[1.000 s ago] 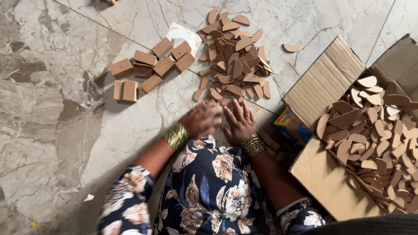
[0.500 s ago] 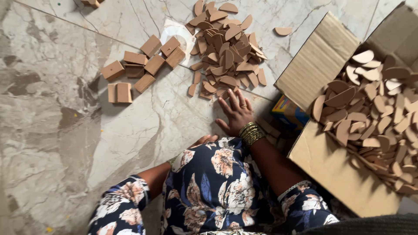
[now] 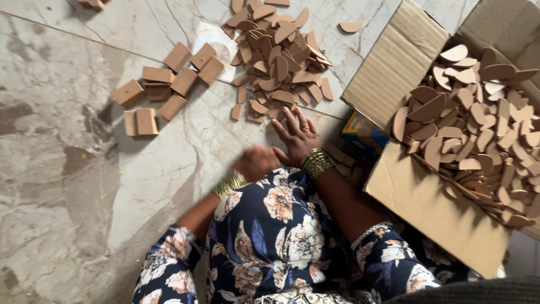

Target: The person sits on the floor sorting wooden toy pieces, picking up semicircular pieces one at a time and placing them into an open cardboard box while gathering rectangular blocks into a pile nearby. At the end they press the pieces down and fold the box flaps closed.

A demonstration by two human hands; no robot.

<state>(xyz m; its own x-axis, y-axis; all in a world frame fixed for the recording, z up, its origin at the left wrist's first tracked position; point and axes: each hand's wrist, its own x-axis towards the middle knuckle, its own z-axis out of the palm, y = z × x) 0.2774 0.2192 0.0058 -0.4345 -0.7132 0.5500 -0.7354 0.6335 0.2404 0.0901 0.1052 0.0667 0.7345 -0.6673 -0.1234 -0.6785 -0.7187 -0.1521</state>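
An open brown cardboard box [image 3: 419, 194] heaped with flat tan half-round cardboard pieces [image 3: 472, 121] stands at the person's right; small brown rectangular cardboard blocks [image 3: 169, 84] lie scattered on the pale marble floor [image 3: 73, 169] to the left. The heap of brown curved cardboard cut-outs [image 3: 278, 56] lies just ahead of the right hand [image 3: 295, 138], which rests flat, fingers spread, gripping nothing; the blurred left hand [image 3: 256, 162] sits beside it, its grip unclear.

Folded blocks [image 3: 163, 84], open carton [image 3: 427, 186]
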